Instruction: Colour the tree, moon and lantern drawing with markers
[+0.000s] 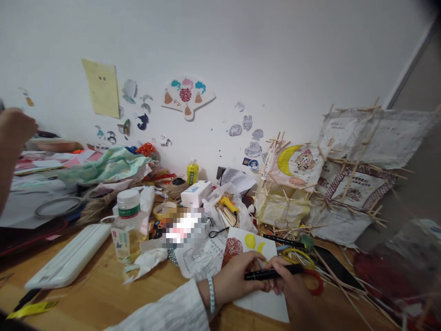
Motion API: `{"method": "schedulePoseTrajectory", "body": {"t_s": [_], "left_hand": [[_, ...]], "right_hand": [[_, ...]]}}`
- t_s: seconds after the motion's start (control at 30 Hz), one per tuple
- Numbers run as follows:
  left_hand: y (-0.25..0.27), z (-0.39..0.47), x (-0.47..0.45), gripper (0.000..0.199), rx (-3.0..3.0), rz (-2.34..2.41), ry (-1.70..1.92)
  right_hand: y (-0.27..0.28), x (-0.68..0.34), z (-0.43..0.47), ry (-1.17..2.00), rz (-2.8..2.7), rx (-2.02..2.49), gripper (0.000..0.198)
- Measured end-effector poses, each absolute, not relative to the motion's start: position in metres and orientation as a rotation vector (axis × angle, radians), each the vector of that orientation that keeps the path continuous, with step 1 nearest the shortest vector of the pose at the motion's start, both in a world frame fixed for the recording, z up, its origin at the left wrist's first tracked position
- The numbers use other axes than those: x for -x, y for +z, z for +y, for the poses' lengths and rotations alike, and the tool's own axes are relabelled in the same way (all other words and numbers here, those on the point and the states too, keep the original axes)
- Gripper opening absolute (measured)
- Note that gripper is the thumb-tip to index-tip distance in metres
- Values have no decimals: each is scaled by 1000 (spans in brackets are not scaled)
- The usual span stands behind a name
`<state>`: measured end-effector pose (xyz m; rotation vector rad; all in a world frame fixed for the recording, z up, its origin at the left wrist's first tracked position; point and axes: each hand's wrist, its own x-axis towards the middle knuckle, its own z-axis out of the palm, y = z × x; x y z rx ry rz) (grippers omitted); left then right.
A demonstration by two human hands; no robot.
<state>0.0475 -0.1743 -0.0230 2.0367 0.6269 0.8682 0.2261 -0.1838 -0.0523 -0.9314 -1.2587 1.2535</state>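
Observation:
A black marker pen lies level between my two hands, just above the paper. My left hand, with a pale beaded bracelet and white sleeve, has its fingers closed around the left part of the pen. My right hand grips the pen further right, its fingertips close to the left ones. Under both hands is a white sheet of paper with yellow shapes and a reddish-brown scribbled patch drawn on it. Right of the hands, red-handled scissors are partly hidden.
Another person's hand is raised at the left edge. A plastic bottle, a white elongated device and crumpled tissue stand left. A stick-framed paper lantern and a phone are right. A tissue box sits behind.

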Motion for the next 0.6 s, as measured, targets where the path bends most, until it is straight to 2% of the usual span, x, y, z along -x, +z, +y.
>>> {"method": "schedulePoseTrajectory", "body": {"t_s": [0.23, 0.43, 0.6], "left_hand": [[-26, -179, -46, 46, -1934, 587, 898], [-10, -194, -39, 45, -2057, 608, 1074], [-14, -192, -37, 44, -2182, 617, 1012]], "right_hand": [[-48, -204, -194, 1545, -1141, 751, 39], [-55, -190, -198, 1527, -1106, 698, 36], [-63, -186, -202, 1522, -1028, 716, 39]]}}
